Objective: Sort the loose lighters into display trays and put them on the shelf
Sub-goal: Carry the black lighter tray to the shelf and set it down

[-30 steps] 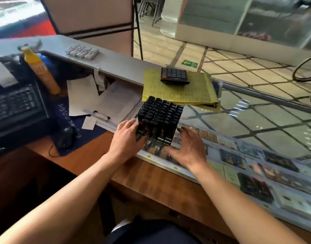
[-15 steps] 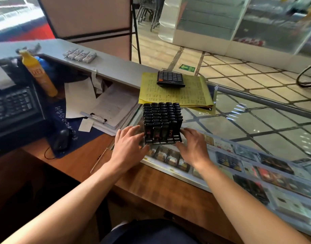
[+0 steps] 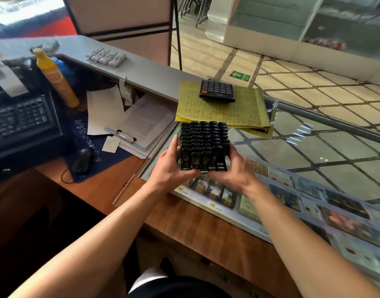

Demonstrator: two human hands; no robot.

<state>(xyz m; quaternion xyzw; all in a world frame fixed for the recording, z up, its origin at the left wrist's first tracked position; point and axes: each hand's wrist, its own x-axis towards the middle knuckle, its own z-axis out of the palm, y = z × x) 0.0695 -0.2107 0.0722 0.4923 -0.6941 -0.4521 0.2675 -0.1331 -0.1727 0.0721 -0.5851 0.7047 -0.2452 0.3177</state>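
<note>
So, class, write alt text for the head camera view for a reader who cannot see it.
A person's left hand and right hand grip the sides of a black display tray packed with lighters, over a glass counter. Behind it, a calculator rests on a yellow notepad; a clipboard lies left.

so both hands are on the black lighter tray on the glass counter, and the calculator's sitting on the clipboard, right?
Not quite. The head view shows the calculator on the yellow ledger, not on the clipboard, which lies to the left. The rest holds: left hand and right hand grip the lighter tray over the glass counter.
</note>
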